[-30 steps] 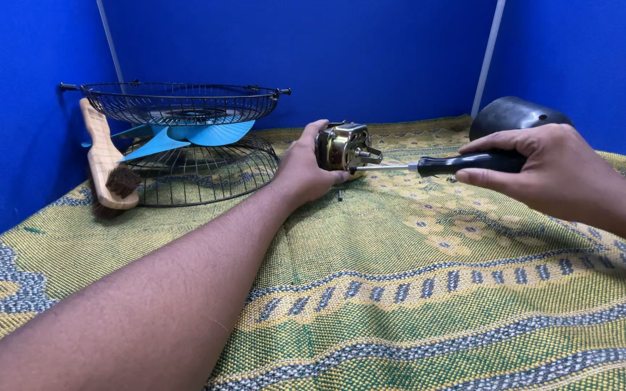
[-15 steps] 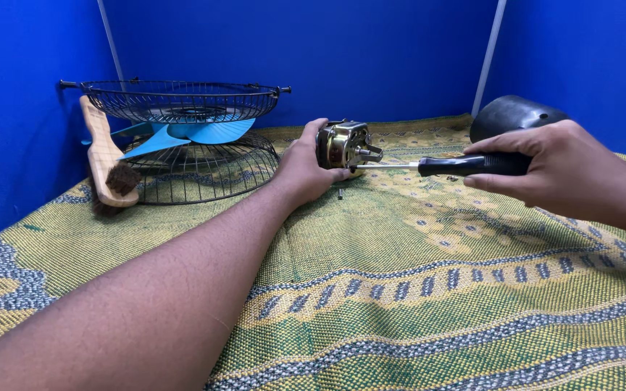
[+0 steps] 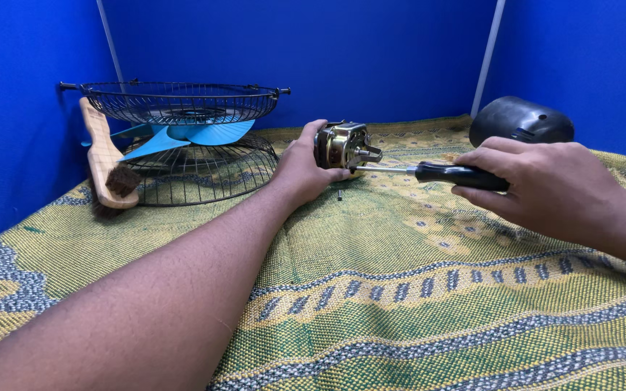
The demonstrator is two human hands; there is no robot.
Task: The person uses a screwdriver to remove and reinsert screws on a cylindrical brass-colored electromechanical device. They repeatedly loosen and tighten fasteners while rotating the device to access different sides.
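Observation:
My left hand (image 3: 304, 168) grips a small metal fan motor (image 3: 342, 144) and holds it on the woven cloth (image 3: 400, 289). My right hand (image 3: 552, 185) holds a screwdriver (image 3: 452, 174) by its black handle, level with the cloth. Its thin shaft points left and its tip meets the motor's right side. A tiny dark screw (image 3: 340, 194) lies on the cloth just below the motor.
Two black wire fan guards (image 3: 182, 105) stand at the back left with a blue fan blade (image 3: 190, 135) between them. A wooden-handled brush (image 3: 104, 156) leans against them. A black dome-shaped plastic cover (image 3: 520, 119) sits at the back right. Blue walls close in three sides.
My right hand and the screwdriver have shifted slightly; the left hand stays on the motor.

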